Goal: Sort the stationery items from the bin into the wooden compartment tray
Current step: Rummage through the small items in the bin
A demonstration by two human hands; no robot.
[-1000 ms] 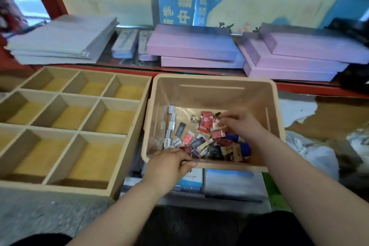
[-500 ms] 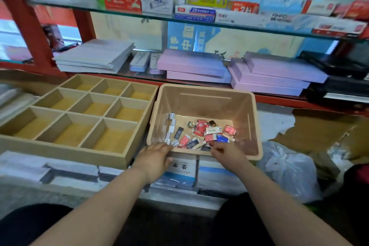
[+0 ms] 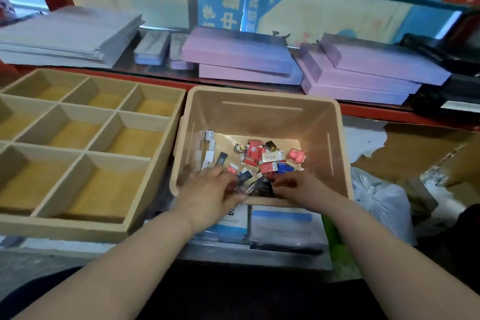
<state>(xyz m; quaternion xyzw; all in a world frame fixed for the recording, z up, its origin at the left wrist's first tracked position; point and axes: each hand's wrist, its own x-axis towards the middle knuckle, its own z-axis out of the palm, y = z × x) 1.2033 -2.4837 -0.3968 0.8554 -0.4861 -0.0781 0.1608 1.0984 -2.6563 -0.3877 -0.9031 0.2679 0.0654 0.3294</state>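
Cluttered shop surface (image 3: 52, 245). Left hand (image 3: 210, 191) and right hand (image 3: 298, 187) reach over the near rim of the bin (image 3: 262, 95), fingers (image 3: 227, 176) down in the stationery pile (image 3: 262, 157) on its floor, blurred; whether they pinch anything cannot be told. Tray (image 3: 65, 227) just left of the bin; beyond, a shelf (image 3: 155, 74) with pink boxes (image 3: 239, 52) and a paper stack (image 3: 65, 34).

Left grip (image 3: 210, 189) near right grip (image 3: 293, 188)

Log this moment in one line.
stage: picking | left hand: in bin among stationery items, grip unclear | right hand: likewise, grip unclear | tray: visible compartments hold nothing
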